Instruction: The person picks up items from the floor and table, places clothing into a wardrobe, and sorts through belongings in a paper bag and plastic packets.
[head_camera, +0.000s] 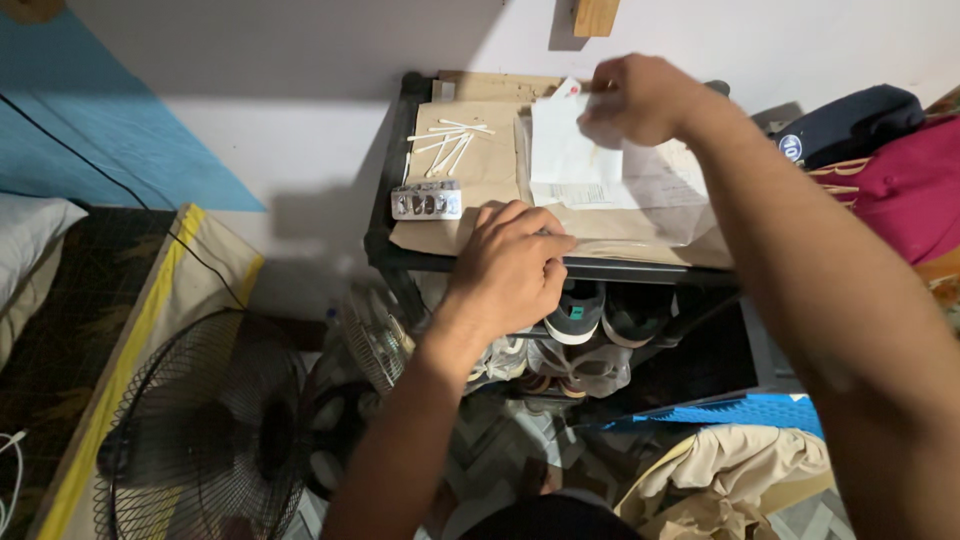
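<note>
**Loosely stacked papers, and small things lying near the shelf's edge**

Right now the right hand (640, 98) is pinching the upper corner of a white sheet of paper (568, 150) between thumb and fingers, its grip narrow and closed on the paper, lifting that corner off the pile at the back of the black shelf rack (385, 240). The left hand (512, 265) is resting curled at the front edge of the rack, knuckles up, pressing on the brown envelope (480, 170); whether its fingers are gripping anything underneath, I cannot tell.

Several risks are showing, as I judge it. The sheet is being held by one corner only, so a quick pull is likely to crease or tear it, or to drag along the thin printed slip (660, 180) lying under it. The papers are overhanging the front rail slightly, and if the left hand is lifting away while the right is tugging, the whole stack may be sliding forward and dropping onto the shoes (590, 320) on the lower tier.

Just beside the left hand, a blister pack of tablets (427, 201) is sitting on the envelope's left side, with loose cotton swabs (450, 140) behind it. Any shift of the envelope is apt to be tipping these off the side, towards the floor fan (210, 430) below, where they would be awkward to recover.
</note>
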